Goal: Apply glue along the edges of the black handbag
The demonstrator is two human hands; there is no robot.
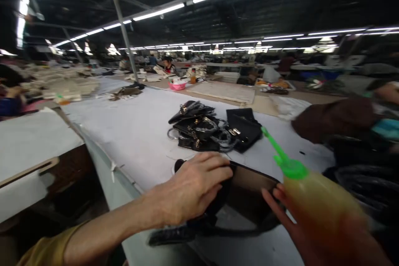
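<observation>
My left hand (pixel 195 187) is closed on the rim of a black bag (pixel 246 191) that lies open on the white table (pixel 131 133). Its fingers curl over the bag's left edge. My right hand (pixel 299 228), blurred at the lower right, is wrapped round a yellowish squeeze bottle (pixel 314 199) with a green cap and a long green nozzle that points up and left above the bag. The fingertips of that hand touch the bag's right edge. A black strap (pixel 187 232) runs along the table under the bag.
A pile of black bag parts with metal rings (pixel 212 129) lies further back on the table. A brown sleeve of another person (pixel 336 116) reaches in from the right. Beyond are a pink bowl (pixel 177 85), stacked pale material (pixel 62 83) and other workers. The table's left edge drops off.
</observation>
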